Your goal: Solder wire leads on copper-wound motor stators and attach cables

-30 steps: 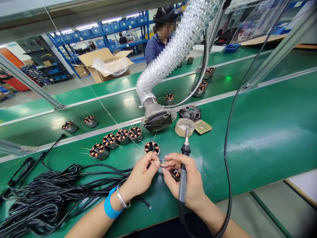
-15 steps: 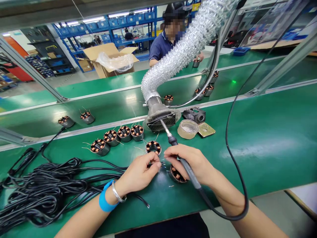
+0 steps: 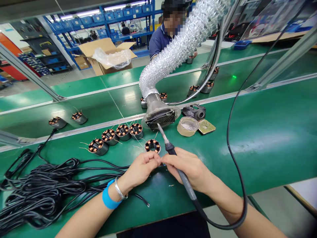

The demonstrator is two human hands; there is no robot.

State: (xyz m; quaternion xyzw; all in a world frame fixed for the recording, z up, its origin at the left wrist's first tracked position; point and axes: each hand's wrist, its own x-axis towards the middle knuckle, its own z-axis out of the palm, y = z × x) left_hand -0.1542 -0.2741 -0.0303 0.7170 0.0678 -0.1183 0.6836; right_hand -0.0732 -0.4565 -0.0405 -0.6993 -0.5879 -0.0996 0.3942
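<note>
My left hand [image 3: 141, 169] is pinched shut on thin wire ends at the centre of the green bench. My right hand [image 3: 189, 168] meets it fingertip to fingertip and grips a soldering iron [image 3: 170, 150], whose tip points up and left toward the fume fan [image 3: 159, 118]. The motor stator seen under my right hand earlier is hidden now. Another copper-wound stator [image 3: 152, 145] sits just beyond my fingers. A blue band and a metal bangle are on my left wrist.
Three stators [image 3: 122, 131] stand in a row with a fourth [image 3: 97, 146] to their left. A heap of black cables [image 3: 42, 191] fills the left. A flux pot [image 3: 187, 126], brass plate [image 3: 205, 126] and iron stand [image 3: 194, 111] lie right of the fan. A person works across the conveyor [image 3: 163, 36].
The soldering iron swung from upright, tip at the flux pot, to tilted up-left toward the fan. My hands drew closer together and now cover the stator that showed under my right hand.
</note>
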